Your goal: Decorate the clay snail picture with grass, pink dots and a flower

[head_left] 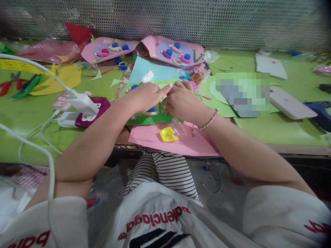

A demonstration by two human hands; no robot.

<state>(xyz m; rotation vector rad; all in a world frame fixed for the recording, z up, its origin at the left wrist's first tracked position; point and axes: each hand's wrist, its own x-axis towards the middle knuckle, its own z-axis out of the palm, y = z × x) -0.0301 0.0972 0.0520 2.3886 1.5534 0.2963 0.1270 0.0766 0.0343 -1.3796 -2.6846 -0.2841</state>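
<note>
My left hand (148,97) lies over a green craft sheet (144,120) with blue raised pieces and small pink shapes. One of its digits stretches out to the right, its tip by my right hand; the others are mostly hidden. My right hand (183,101) is closed, with curled fingers over the same sheet. Whatever its fingertips pinch is hidden. A blue piece (151,109) shows beneath my left hand. Just in front, yellow clay (168,134) on a scrap of clear plastic rests on pink paper (186,146).
Pink craft sheets (148,43) with clay figures lie behind. At left are a power strip (103,105) with chargers, a white cable (53,165), red-handled pliers (15,82) and yellow paper (69,79). On the right lie a white phone (292,103) and a dark blue tool (319,112).
</note>
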